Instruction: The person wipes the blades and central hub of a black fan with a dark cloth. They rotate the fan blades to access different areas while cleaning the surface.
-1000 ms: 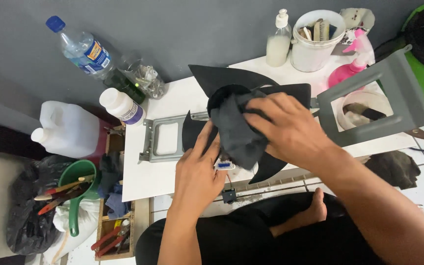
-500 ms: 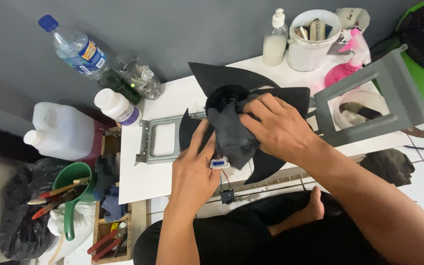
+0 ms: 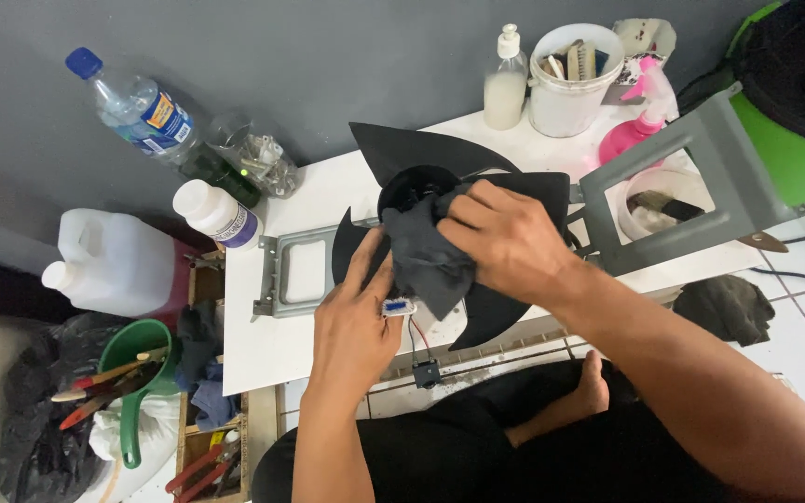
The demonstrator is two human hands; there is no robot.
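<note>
- Two hands worked at the black fan (image 3: 505, 321), which lay on the white table (image 3: 272, 349) and served as the landmark for everything else; the person sat cross-legged just below it.
- Nearest, below the fan's lower edge, a small black connector (image 3: 427, 374) hung on thin red and black wires over the table's front edge; it seemed wise to keep those wires slack and clear of any rubbing.
- The left hand (image 3: 358, 321) lay flat against the fan's left blade, fingers spread and gripping nothing, beside a small white-and-blue part (image 3: 397, 306); as a brace it was well placed, since a steady blade takes pressure better.
- The right hand (image 3: 505, 240) was clenched on a dark grey cloth (image 3: 426, 256), pressing it onto the fan's hub; short firm strokes from hub outward would probably serve, with the cloth kept bunched so no loose corner snags.
- Left of the fan, a grey metal frame (image 3: 279, 279) lay flat on the table; right of it, a larger grey bracket (image 3: 701, 177) stood tilted.
- Beyond the fan, a white squeeze bottle (image 3: 505, 79) and a white tub of brushes (image 3: 570, 79) stood by the wall; far left, a clear water bottle (image 3: 132, 107).
</note>
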